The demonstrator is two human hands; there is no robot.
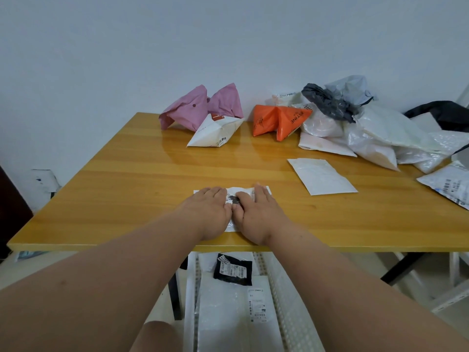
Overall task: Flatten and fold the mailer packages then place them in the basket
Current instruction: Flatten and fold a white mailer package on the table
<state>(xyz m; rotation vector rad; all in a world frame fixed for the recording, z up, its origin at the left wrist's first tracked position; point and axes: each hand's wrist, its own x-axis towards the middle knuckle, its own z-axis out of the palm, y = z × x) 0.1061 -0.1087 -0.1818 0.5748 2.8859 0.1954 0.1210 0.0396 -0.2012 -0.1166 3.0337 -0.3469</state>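
Near the front edge of the wooden table (pixel 114 174), at six o'clock, a small white mailer (pixel 239 193) lies flat under both palms. Left hand (pixel 206 212) and right hand (pixel 256 214) press it side by side, fingers straight, thumbs nearly touching. At three o'clock lies a flat white envelope (pixel 322 176); crumpled pink (pixel 200 107), orange (pixel 279 120) and white bags sit from twelve to two. Below the edge, a white basket (pixel 286 301) holds folded mailers.
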